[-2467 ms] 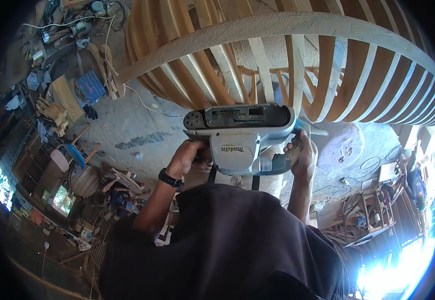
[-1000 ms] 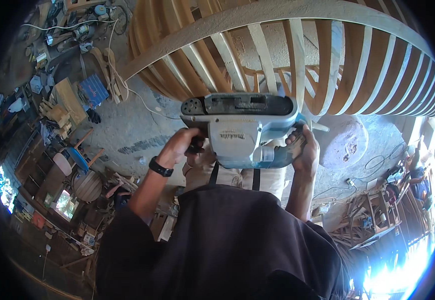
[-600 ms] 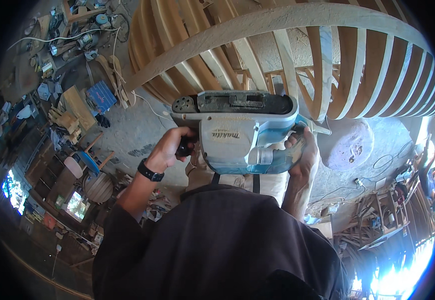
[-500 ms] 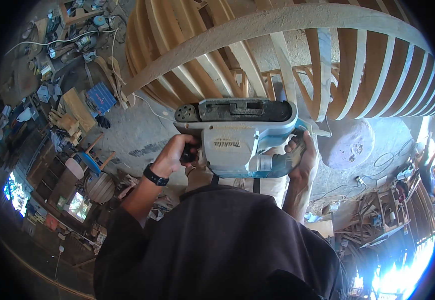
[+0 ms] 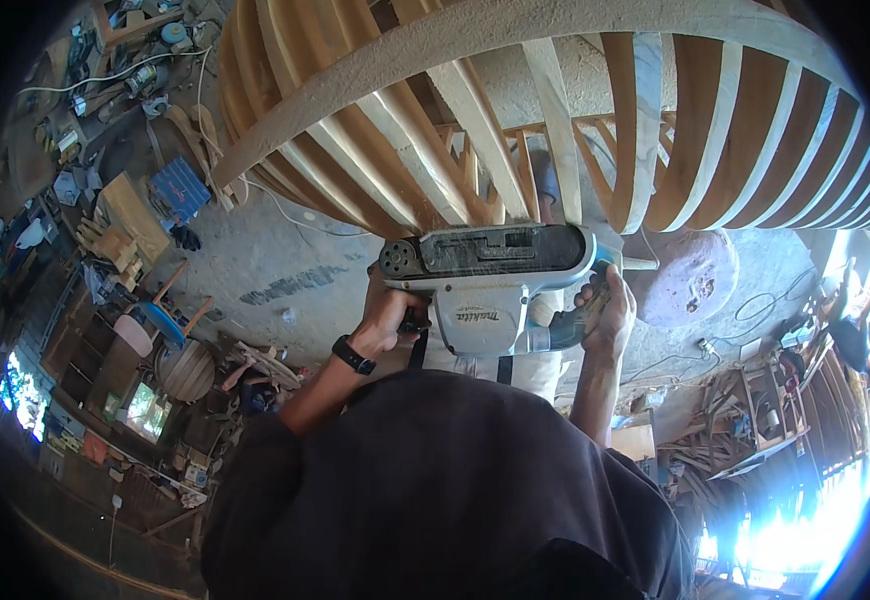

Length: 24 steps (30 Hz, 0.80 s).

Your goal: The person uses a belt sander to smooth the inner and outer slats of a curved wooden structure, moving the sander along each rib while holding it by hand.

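Note:
A belt sander (image 5: 475,310) with a grey and teal body is held up in front of me, its dark belt side (image 5: 495,250) facing the slats. My left hand (image 5: 393,318) is closed around the black front knob, with a dark watch on the wrist. My right hand (image 5: 610,308) wraps the rear handle at the sander's other end. Just beyond stands a large curved wooden frame of slats (image 5: 475,120), joined by a pale curved band (image 5: 385,75). The sander's far edge overlaps the lower slat ends in the picture; whether it touches them I cannot tell.
On the right of the concrete floor (image 5: 295,260) is a round pale lilac-grey object (image 5: 695,280), with a thin cable (image 5: 775,310) near it. A blue box (image 5: 179,190), boards and tools lie at the left. Wood scraps (image 5: 705,455) are heaped at the lower right.
The sander sits slightly lower in the picture and its front end has shifted right, along with my left hand. The slatted frame appears shifted left as the view moved. Both hands keep their grip.

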Available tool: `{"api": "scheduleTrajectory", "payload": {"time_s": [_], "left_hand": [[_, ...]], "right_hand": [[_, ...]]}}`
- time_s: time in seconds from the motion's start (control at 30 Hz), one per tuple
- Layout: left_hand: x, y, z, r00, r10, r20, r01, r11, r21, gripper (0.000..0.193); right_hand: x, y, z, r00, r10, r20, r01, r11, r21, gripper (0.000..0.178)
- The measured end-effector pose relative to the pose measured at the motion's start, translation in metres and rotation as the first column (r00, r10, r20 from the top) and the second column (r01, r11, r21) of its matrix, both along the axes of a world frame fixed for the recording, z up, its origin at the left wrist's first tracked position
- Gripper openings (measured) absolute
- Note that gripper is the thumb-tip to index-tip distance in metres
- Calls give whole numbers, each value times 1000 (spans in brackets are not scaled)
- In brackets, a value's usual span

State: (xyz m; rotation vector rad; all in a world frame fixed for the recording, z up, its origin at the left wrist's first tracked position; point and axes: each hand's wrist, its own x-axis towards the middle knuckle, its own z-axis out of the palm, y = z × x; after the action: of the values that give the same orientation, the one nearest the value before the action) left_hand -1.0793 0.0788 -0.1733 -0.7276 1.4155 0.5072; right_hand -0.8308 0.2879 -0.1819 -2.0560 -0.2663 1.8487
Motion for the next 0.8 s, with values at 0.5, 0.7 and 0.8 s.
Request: {"api": "scheduleTrajectory", "payload": {"time_s": [0.5, 0.7, 0.8], "left_hand": [[20, -56, -32, 981, -70, -180, 77, 997, 32, 18], [-38, -16, 16, 998, -58, -12, 59, 992, 112, 24], [-69, 19, 50, 998, -10, -55, 21, 981, 192, 34]], "right_hand": [[12, -47, -38, 997, -27, -67, 30, 999, 41, 23], [-19, -12, 15, 956, -174, -236, 191, 980, 49, 16], [-51, 7, 45, 966, -119, -230, 174, 956, 236, 16]]}}
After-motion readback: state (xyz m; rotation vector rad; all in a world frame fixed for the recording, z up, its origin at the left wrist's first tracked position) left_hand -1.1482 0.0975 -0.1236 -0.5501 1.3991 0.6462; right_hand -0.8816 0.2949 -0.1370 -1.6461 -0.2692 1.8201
